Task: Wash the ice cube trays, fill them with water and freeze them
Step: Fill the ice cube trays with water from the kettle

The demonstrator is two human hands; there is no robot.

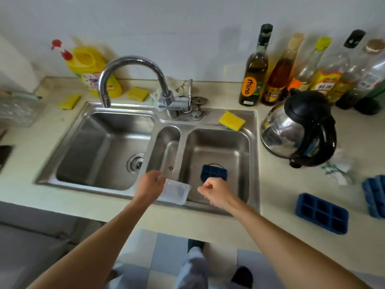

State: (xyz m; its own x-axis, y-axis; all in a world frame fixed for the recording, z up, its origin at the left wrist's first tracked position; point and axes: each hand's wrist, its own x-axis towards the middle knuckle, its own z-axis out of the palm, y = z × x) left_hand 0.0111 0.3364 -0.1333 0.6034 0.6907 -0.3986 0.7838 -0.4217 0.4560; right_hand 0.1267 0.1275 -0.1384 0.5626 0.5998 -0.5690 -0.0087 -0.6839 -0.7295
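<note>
a clear plastic lid (176,191), judged to belong to one of the trays, is gripped by its edge in the left hand (150,184), low in the middle of the frame above the near rim of the sink (83,189). the right hand (214,189) is held just to the right of it, fingers curled into a fist, and nothing is seen in it. just beyond that fist a blue ice cube tray (213,171) lies on the floor of the basin at the right. on the worktop (281,195), at the lower right, a second blue tray (321,213) is seen whole and a third blue tray (375,195) is cut by the frame's edge. washing seems barely begun. the tap (129,61) is turned over the basin at the left, so it should be swung across or the pieces carried under it. the yellow sponge (232,121) on the sink's far rim is best fetched with the free hand, each cell scrubbed into its corners, and the lid rinsed on both faces.
</note>
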